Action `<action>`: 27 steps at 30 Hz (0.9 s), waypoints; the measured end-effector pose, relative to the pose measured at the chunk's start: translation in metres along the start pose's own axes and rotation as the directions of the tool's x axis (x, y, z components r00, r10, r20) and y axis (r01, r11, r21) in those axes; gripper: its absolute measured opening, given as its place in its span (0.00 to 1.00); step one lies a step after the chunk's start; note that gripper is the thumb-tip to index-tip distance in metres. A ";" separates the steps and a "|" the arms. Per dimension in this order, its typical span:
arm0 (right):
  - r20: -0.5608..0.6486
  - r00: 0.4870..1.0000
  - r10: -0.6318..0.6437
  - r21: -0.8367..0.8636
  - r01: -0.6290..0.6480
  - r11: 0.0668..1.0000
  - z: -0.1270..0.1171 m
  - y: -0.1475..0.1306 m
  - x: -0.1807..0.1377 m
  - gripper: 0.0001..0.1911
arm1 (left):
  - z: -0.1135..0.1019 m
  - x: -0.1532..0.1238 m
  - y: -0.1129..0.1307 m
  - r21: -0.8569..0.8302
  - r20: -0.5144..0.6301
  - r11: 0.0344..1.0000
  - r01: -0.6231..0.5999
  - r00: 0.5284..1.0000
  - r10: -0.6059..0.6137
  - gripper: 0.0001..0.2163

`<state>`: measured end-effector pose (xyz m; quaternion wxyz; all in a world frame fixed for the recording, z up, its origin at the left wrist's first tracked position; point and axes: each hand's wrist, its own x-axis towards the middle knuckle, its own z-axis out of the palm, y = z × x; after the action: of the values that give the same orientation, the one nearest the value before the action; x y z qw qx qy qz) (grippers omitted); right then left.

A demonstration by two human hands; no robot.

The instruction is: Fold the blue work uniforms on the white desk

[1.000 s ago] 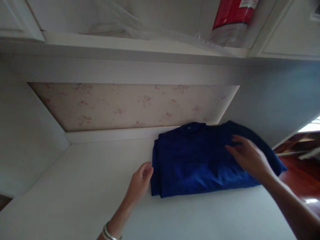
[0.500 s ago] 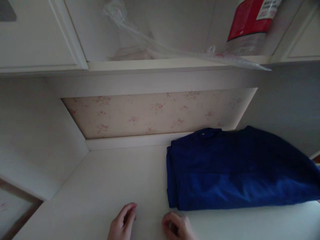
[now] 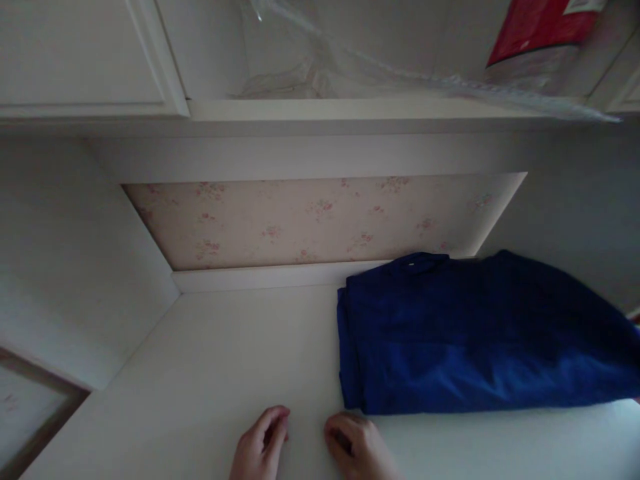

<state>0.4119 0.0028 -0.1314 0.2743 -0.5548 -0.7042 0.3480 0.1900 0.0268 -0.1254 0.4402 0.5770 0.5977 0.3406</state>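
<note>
A folded dark blue garment lies on a white shelf, pushed toward the back right corner. My left hand rests at the shelf's front edge with its fingers curled and nothing in it. My right hand sits close beside it, just in front of the garment's near left corner, fingers also curled and holding nothing. Neither hand touches the cloth.
Floral wallpaper backs the compartment. Above it runs another shelf holding a clear plastic bag and a red-labelled package. A white cabinet door is at upper left. White side walls close the compartment in.
Both hands left the blue garment and drew back to the shelf's front edge. The view shifted so the garment sits further right. Over the last half second little moved.
</note>
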 end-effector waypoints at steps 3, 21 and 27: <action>0.007 1.000 -0.015 0.014 0.015 1.000 0.001 0.002 0.000 0.11 | 0.002 0.000 -0.006 0.020 0.006 1.000 -0.013 1.000 0.013 0.21; 0.008 1.000 -0.028 0.036 0.028 0.999 0.000 0.003 0.000 0.11 | 0.004 0.001 -0.015 0.067 0.005 0.995 -0.079 0.997 0.079 0.17; 0.015 1.000 -0.026 0.028 0.026 0.999 0.000 0.003 0.000 0.11 | 0.004 0.000 -0.017 0.087 0.009 0.989 -0.117 0.993 0.116 0.15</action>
<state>0.4136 0.0037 -0.1342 0.2812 -0.5390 -0.7085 0.3584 0.1868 0.0245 -0.1422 0.3948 0.6303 0.5766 0.3382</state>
